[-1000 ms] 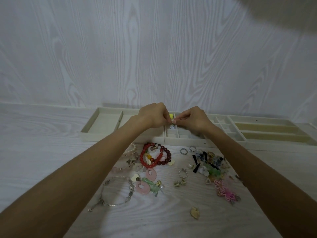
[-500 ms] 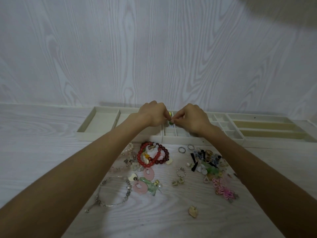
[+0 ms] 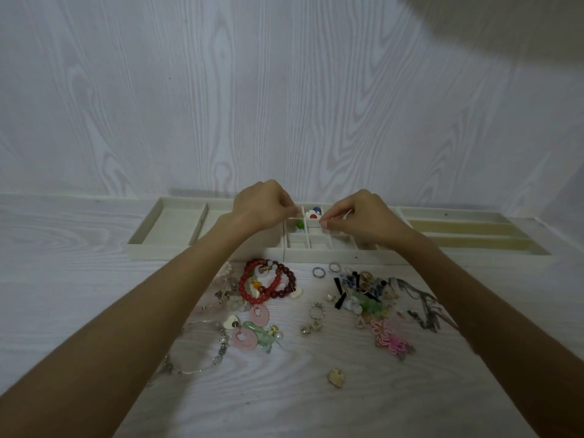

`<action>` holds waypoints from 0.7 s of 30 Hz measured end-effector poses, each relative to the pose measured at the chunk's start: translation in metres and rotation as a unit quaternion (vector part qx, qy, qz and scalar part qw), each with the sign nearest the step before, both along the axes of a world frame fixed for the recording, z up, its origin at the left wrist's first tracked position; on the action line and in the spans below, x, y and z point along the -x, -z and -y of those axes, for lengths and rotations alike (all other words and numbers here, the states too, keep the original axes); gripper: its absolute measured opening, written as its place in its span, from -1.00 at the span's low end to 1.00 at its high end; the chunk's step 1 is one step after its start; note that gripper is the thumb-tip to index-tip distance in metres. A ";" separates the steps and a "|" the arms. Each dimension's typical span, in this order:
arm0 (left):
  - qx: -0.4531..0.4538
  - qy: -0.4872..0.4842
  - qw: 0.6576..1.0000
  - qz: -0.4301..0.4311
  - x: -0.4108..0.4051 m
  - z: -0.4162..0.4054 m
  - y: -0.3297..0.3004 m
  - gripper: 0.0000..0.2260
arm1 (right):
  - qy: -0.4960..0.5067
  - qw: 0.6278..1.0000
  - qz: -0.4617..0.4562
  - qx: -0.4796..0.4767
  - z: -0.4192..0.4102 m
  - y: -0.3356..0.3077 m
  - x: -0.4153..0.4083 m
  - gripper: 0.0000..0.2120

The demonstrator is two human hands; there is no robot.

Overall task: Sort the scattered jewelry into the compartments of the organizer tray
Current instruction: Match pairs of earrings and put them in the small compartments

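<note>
- Both hands hover over the small square compartments in the middle of the organizer tray, which sits against the wall at the far edge of the table. I take that position as chosen so tiny pieces can drop straight into a cell.
- The left hand has its fingers curled in, tips drawn together near a cell wall. It looks like a pinch, but whatever it has is too small to make out, so I cannot tell if it holds anything.
- The right hand is pinched too, thumb and forefinger meeting just above a cell divider. Again I cannot tell what, if anything, sits between them.
- A few small pieces already lie in the cells between the hands: a red, white and blue cluster in one, a green bead in the cell beside and nearer.
- Most of the jewelry is unsorted on the table in front of the tray: red bead bracelets, pink rings, a thin silver bangle, loose finger rings, a tangled mixed heap, a pink knotted ornament and a small gold leaf charm lying apart, nearest me.
- The wide left compartment and the long right slots look unfilled, probably kept for bracelets and chains.
- My judgement: the sorting is at an early stage.
</note>
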State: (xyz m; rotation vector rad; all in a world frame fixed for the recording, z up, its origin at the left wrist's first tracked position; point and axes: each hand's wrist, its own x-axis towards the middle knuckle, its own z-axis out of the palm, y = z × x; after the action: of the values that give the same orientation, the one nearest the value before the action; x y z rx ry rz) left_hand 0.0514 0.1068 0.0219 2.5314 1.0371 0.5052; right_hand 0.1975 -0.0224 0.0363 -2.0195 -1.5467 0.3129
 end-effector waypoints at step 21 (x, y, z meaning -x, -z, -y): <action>0.156 0.093 0.980 0.083 0.107 0.105 0.018 -0.83 | -0.007 0.997 -0.021 -0.069 0.115 0.044 0.014 -0.88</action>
State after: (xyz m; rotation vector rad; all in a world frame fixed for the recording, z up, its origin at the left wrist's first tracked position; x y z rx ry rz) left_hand -0.0559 0.0014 0.0034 2.2370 0.7444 0.4533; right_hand 0.1838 -0.1372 -0.0078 -1.8857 -1.5139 0.2466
